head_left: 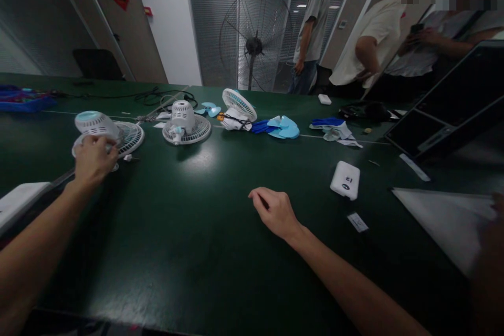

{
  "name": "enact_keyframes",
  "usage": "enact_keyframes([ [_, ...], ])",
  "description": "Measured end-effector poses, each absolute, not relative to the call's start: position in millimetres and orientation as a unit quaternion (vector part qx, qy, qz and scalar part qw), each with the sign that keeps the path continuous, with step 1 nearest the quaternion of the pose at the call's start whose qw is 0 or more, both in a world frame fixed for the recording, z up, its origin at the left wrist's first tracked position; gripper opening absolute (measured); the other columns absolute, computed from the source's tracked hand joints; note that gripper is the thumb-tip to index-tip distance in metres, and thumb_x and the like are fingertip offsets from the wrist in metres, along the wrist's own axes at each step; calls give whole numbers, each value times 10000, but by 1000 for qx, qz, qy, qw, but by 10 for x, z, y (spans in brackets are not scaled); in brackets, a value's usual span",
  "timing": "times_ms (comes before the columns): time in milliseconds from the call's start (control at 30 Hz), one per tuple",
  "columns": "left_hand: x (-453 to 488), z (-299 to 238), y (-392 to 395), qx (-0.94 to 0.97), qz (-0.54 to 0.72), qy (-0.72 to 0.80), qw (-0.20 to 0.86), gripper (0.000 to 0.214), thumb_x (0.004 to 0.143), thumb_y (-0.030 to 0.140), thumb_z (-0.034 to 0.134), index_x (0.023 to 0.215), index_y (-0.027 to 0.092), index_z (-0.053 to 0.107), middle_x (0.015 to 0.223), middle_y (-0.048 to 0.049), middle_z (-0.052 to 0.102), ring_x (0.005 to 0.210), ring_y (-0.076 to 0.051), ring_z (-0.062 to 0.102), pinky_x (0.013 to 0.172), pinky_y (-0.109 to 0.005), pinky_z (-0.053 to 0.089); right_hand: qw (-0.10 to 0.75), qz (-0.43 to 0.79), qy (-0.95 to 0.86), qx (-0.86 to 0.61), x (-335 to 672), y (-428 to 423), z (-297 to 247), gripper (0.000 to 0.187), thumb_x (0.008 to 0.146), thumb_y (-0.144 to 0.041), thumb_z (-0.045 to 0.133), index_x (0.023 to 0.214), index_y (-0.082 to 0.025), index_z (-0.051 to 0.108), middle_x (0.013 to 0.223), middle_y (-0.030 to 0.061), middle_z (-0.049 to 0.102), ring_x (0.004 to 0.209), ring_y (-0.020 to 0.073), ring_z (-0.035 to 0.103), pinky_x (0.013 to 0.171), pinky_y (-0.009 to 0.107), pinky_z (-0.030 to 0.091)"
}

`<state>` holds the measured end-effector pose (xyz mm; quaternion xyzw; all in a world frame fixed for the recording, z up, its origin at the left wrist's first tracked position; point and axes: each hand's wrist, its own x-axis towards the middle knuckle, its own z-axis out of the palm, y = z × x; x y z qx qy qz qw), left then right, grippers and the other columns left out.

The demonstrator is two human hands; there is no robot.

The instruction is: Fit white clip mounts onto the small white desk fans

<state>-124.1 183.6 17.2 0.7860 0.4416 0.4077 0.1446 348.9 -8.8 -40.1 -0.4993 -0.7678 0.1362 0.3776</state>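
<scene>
My left hand (93, 157) is closed around the base of a small white desk fan (103, 131) that lies on its grille at the left of the dark green table (189, 252). My right hand (275, 212) rests on the table near the middle, fingers loosely curled, holding nothing. A second white fan (185, 123) lies face down further back. A third fan (236, 110) leans beside loose light-blue fan blades (284, 127).
A white box (345, 179) and a small label (357, 222) lie right of my right hand. White sheets (444, 218) and a dark tilted panel (452, 100) sit at the right. Blue gloves (328, 122), cables and a large pedestal fan (255, 39) are behind. Several people stand at the back right.
</scene>
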Motion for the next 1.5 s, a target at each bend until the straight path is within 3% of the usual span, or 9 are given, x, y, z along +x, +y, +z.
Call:
enact_keyframes([
  [100, -1235, 111, 1758, 724, 433, 535, -50, 439, 922, 355, 426, 882, -3, 677, 1020, 102, 654, 1337, -386, 465, 792, -432, 373, 375, 141, -767, -501, 3485, -78, -401, 283, 1077, -259, 445, 1035, -182, 714, 862, 23, 724, 676, 138, 653, 604, 261, 486],
  [233, -976, 36, 1478, 750, 371, 541, -83, 449, 994, 388, 394, 1125, 83, 695, 1127, 77, 624, 1228, -314, 561, 848, -437, 418, 371, 139, -770, -500, 3475, -81, -380, 281, 1076, -256, 443, 1032, -187, 712, 858, 23, 726, 676, 141, 657, 613, 266, 493],
  [433, -294, -45, 771, 795, 320, 510, -70, 239, 1021, 322, 549, 1127, 166, 695, 1166, -66, 669, 1064, -240, 650, 906, -381, 540, 371, 135, -775, -494, 3458, -88, -369, 276, 1069, -235, 443, 1023, -173, 708, 861, 31, 723, 681, 138, 651, 614, 262, 499],
  [700, 701, -206, 182, 893, 365, 260, 42, 195, 975, 107, 597, 1144, 193, 639, 1068, -84, 689, 966, -209, 649, 854, -354, 541, 323, 59, -842, -427, 3462, -190, -363, 239, 1026, -261, 524, 1208, -175, 651, 1009, 60, 705, 749, 149, 649, 662, 275, 491],
  [933, 1351, -266, 429, 926, 352, 105, 89, 173, 990, 151, 590, 1161, 174, 594, 1117, -98, 700, 1014, -225, 642, 897, -402, 556, 252, -24, -820, -514, 3587, -179, -374, 148, 1011, -218, 519, 1009, -171, 660, 993, 68, 696, 809, 174, 661, 683, 283, 479],
  [1067, 1408, -220, 545, 923, 353, 117, 100, 195, 1018, 187, 562, 1211, 192, 587, 1222, -105, 668, 1095, -229, 641, 930, -419, 571, 265, -45, -792, -548, 3782, -157, -292, 178, 1030, -241, 493, 998, -181, 657, 964, 59, 700, 800, 172, 647, 687, 286, 477],
  [1267, 1136, -97, 330, 933, 290, 213, 8, 328, 1028, 230, 531, 1352, 178, 526, 1439, -170, 540, 1152, -269, 646, 903, -449, 615, 204, -101, -657, -718, 4091, -12, -323, 336, 1025, -264, 497, 1328, -188, 620, 1383, 151, 603, 1281, 322, 528, 940, 436, 512],
  [1367, 1028, -129, 148, 933, 254, 253, 9, 374, 1008, 333, 576, 1348, 181, 546, 1423, -183, 531, 1135, -300, 645, 904, -493, 622, 144, -64, -669, -726, 4171, 31, -457, 335, 1032, -241, 463, 1316, -195, 637, 1346, 146, 620, 1220, 314, 564, 983, 489, 484],
  [1500, 996, -265, 8, 937, 213, 276, 30, 433, 976, 426, 634, 1355, 225, 571, 1475, -183, 469, 1108, -319, 640, 832, -490, 647, 163, -98, -658, -729, 4282, 11, -584, 363, 1029, -350, 486, 1323, -186, 624, 1330, 188, 602, 1188, 364, 564, 913, 540, 497],
])
